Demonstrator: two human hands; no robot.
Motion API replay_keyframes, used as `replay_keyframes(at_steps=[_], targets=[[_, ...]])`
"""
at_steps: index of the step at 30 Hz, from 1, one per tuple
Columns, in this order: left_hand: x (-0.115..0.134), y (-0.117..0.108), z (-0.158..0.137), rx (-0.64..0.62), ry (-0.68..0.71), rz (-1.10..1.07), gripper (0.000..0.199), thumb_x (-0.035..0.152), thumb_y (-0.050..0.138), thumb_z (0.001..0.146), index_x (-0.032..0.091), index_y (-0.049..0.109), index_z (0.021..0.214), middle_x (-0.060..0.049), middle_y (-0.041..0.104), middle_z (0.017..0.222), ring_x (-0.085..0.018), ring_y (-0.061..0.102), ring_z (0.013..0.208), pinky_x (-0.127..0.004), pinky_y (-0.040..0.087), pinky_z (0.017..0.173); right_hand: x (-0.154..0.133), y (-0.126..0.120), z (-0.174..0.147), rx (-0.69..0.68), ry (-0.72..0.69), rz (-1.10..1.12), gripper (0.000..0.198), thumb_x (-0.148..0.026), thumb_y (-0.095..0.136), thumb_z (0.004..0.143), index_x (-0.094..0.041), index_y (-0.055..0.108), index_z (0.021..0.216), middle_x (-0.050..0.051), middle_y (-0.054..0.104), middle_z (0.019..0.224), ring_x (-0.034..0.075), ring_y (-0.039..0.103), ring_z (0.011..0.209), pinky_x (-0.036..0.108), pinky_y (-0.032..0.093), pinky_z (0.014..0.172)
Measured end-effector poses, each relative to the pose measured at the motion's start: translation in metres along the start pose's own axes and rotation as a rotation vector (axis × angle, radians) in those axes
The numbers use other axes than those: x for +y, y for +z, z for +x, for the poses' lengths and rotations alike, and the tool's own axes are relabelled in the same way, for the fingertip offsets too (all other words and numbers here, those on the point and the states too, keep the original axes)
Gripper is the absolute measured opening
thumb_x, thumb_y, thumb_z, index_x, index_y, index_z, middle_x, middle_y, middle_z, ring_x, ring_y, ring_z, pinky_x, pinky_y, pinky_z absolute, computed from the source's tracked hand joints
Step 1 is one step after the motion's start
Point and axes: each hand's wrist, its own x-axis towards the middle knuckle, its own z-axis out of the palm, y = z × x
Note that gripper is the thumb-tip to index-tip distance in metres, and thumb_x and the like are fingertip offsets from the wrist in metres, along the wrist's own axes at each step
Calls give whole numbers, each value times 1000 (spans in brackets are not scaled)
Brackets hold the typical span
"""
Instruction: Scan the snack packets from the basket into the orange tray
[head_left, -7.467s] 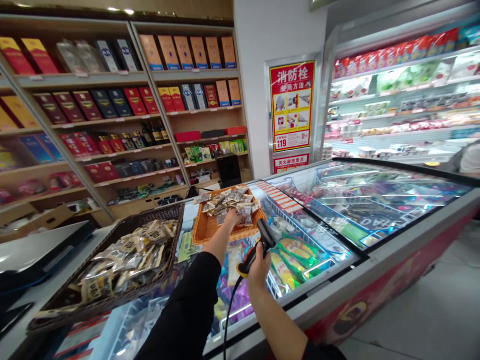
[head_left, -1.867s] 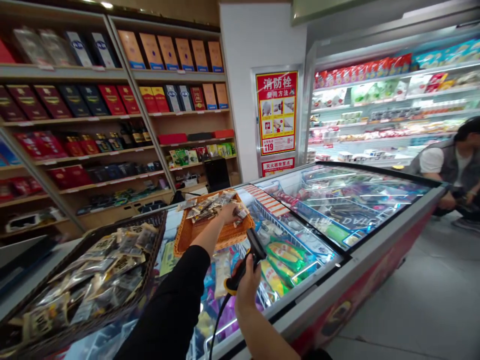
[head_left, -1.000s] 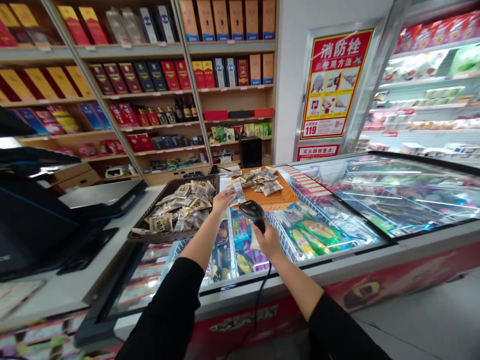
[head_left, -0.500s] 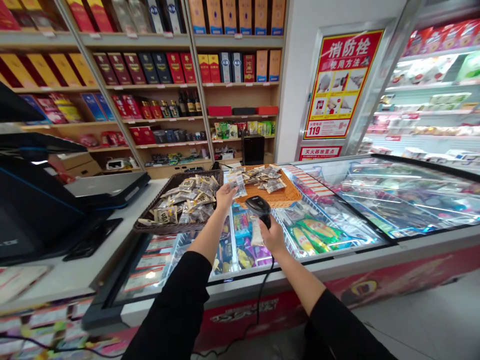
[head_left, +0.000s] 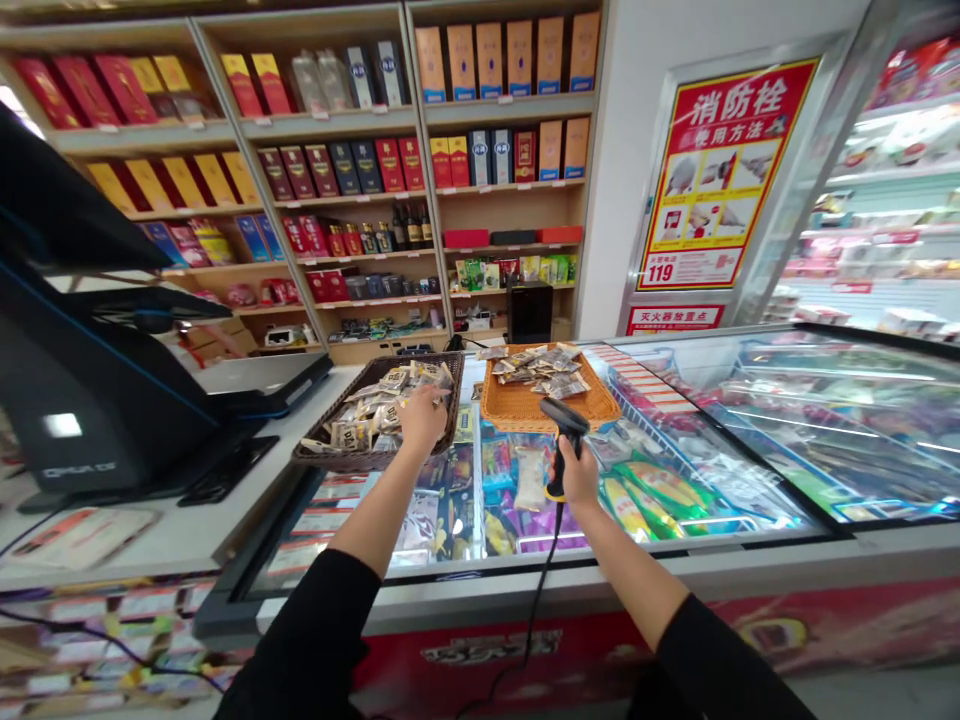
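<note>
"Nearest?"
"My right hand: closed round one black plastic scanner."
"Next?"
"My left hand: at beige-and-clear plastic packets in the dark-brown woven basket; grip, I cannot tell."
"Progress?"
"Beyond the scanner, one orange woven basket, part-filled. Unfinished, I judge; remainder unknown."

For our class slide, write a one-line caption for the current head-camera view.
The right hand grips a handheld scanner while the left hand is at packets in the dark basket.
</note>
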Motion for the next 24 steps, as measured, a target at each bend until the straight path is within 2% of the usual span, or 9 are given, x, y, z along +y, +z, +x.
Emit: replay_keyframes(at_steps=[4, 8, 11, 14, 16, 19, 24], targets=[[45, 43, 21, -152, 180, -108, 39, 5, 49, 71, 20, 74, 98, -7, 66, 116, -26, 56, 113, -36, 37, 103, -16, -38, 44, 94, -65, -45, 40, -58, 62, 72, -23, 43, 72, -8, 51, 46, 11, 44, 30, 23, 33, 31], [96, 107, 42, -325, 297, -211, 36, 6, 56, 71, 19, 72, 100, -8, 68, 110, -26, 57, 109, -33, 40, 99, -20, -73, 73, 191, -109, -78, 41, -59, 62, 72, -23, 43, 71, -7, 50, 45, 12, 45, 30, 24, 34, 32], [128, 156, 56, -391, 299, -284, 27, 13, 62, 73, 16, 72, 98, -13, 67, 110, -28, 58, 108, -35, 40, 97, -14, -86, 81, 180, -134, -64, 41, -59, 61, 74, -23, 43, 72, -7, 51, 46, 12, 46, 31, 25, 34, 33], [147, 193, 71, -415, 242, -295, 27, 16, 66, 71, 15, 70, 98, -16, 66, 111, -29, 58, 108, -37, 39, 96, -9, -88, 85, 212, -100, -40, 40, -60, 59, 75, -24, 42, 73, -7, 52, 47, 13, 46, 31, 26, 35, 32], [151, 209, 80, -434, 195, -270, 33, 18, 73, 64, 15, 68, 96, -17, 66, 110, -30, 58, 108, -37, 39, 95, -7, -85, 88, 193, -99, -41, 41, -61, 60, 74, -24, 42, 73, -7, 52, 46, 13, 46, 30, 25, 34, 31], [150, 220, 90, -450, 149, -221, 38, 20, 82, 50, 16, 66, 84, -17, 67, 103, -32, 59, 105, -37, 41, 91, -7, -80, 91, 181, -104, -37, 41, -61, 59, 76, -23, 43, 74, -8, 51, 46, 11, 44, 29, 23, 33, 30], [147, 215, 95, -484, 70, -243, 29, 21, 83, 45, 17, 61, 64, -13, 69, 83, -32, 62, 92, -37, 43, 82, -8, -77, 91, 176, -90, -1, 41, -60, 59, 76, -23, 42, 74, -9, 51, 45, 10, 44, 29, 21, 33, 30]])
